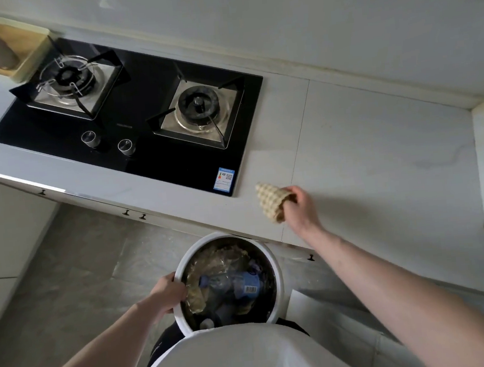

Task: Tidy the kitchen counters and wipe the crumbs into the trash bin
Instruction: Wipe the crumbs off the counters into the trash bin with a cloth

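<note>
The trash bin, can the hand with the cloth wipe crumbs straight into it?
Probably yes. The right hand holds the cloth on the counter near its front edge, and the left hand holds the open trash bin just under that edge. Nothing lies between.

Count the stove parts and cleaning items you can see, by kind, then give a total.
Burners: 2
Knobs: 2
Cloths: 1, held in the right hand
Bins: 1, rim held by the left hand
Total: 6
</note>
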The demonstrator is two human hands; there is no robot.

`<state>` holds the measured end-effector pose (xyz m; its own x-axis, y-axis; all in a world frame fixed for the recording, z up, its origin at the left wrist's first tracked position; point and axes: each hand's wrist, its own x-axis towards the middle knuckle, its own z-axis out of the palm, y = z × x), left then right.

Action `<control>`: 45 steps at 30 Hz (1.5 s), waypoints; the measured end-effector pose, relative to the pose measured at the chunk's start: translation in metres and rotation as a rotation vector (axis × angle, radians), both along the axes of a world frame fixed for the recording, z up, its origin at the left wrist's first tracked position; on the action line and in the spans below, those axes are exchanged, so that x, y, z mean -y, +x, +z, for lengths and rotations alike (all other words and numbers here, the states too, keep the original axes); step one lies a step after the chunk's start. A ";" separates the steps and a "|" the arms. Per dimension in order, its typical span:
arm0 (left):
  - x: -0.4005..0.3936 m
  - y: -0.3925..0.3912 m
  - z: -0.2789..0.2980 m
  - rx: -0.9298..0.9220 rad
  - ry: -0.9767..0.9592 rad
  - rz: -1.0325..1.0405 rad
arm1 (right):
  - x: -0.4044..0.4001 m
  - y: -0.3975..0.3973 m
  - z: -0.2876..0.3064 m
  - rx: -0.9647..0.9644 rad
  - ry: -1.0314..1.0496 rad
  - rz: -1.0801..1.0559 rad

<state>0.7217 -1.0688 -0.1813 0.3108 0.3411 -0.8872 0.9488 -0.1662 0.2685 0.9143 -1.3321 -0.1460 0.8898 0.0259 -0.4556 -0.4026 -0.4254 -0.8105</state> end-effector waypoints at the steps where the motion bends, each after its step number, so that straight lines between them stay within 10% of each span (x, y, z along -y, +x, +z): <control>1: 0.001 0.000 0.001 0.001 0.001 0.000 | 0.007 0.014 0.000 0.066 -0.082 -0.020; 10: 0.001 -0.001 -0.001 -0.015 -0.001 -0.036 | 0.009 0.035 -0.048 0.053 -0.579 0.422; 19: -0.001 -0.003 -0.004 -0.007 -0.019 0.000 | -0.060 -0.125 -0.043 -0.082 -0.339 0.928; 32: -0.007 -0.004 -0.008 -0.012 -0.005 -0.012 | -0.020 0.008 -0.005 0.270 -0.231 0.275; 37: -0.008 -0.004 -0.005 -0.028 -0.006 -0.024 | 0.001 0.004 -0.041 0.215 -0.653 0.510; 45: -0.007 -0.002 0.006 -0.032 -0.005 -0.038 | -0.037 -0.080 -0.055 0.399 -0.598 0.635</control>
